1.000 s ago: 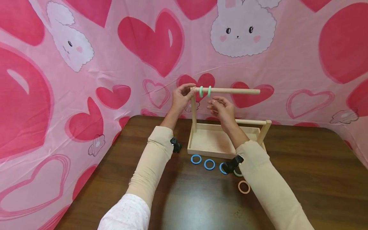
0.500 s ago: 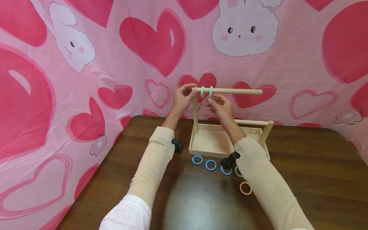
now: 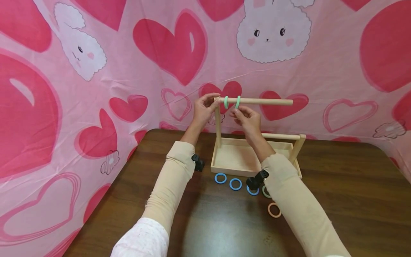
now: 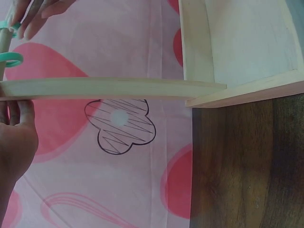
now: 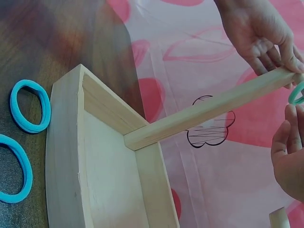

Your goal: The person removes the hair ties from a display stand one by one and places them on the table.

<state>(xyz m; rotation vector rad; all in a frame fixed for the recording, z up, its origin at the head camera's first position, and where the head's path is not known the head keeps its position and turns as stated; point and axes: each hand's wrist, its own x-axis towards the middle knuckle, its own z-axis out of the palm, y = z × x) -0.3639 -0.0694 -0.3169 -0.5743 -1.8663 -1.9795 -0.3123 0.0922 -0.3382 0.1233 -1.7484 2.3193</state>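
Note:
A wooden stand has a top rod (image 3: 266,101) fixed to a left post (image 3: 218,125) that rises from a shallow tray (image 3: 237,153). My left hand (image 3: 203,109) grips the corner where post and rod meet. Two mint-green rings hang on the rod: one ring (image 3: 226,102) sits close to that corner. The other green ring (image 3: 238,102), a little to the right and tilted, is pinched at its lower edge between thumb and fingers of my right hand (image 3: 248,119). In the right wrist view, the pinched green ring (image 5: 297,94) is partly cut off by the frame edge.
Blue rings (image 3: 220,178) lie in a row before the tray, one partly behind the right wrist camera (image 3: 257,179). A greyish-green ring (image 3: 266,192) and an orange ring (image 3: 274,210) lie near the right sleeve. A lower rod (image 3: 282,136) joins a short right post (image 3: 297,148).
My right hand has come up to the right-hand green ring and taken hold of its lower edge. That ring has shifted slightly right and tilted. My left hand keeps its grip.

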